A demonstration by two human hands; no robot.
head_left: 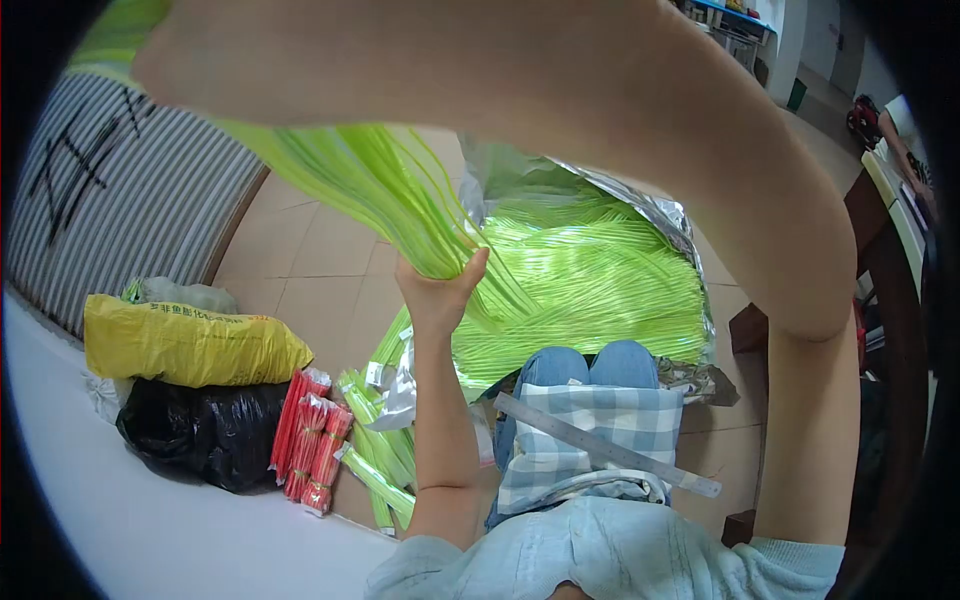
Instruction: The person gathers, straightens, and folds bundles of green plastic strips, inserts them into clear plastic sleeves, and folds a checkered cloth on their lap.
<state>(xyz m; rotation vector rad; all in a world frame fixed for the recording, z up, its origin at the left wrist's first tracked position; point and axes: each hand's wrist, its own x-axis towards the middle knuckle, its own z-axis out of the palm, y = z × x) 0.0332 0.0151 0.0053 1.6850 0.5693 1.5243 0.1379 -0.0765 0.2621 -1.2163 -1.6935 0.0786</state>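
Note:
A long bundle of glossy light-green plastic strands [370, 190] stretches diagonally from the upper left down to the centre. Low on this bundle, my left hand [443, 290] is wrapped round the strands with its thumb up. My right arm crosses the top of the view, and my right hand [200, 60] is closed on the upper part of the bundle; its fingers are largely hidden. Beneath and beyond my left hand, a big heap of the same green strands [590, 290] lies in a silver-lined wrapper [690, 225]. Some strands trail from the bundle onto the heap.
A metal ruler [600, 440] rests on a checked cloth [560, 400] over my lap. On the left are tied red bundles [320, 450], small green packs [380, 470], a black bag [210, 430] and a yellow sack [190, 345]. A ribbed shutter [120, 190] stands behind. Another person's arm [900, 150] shows far right.

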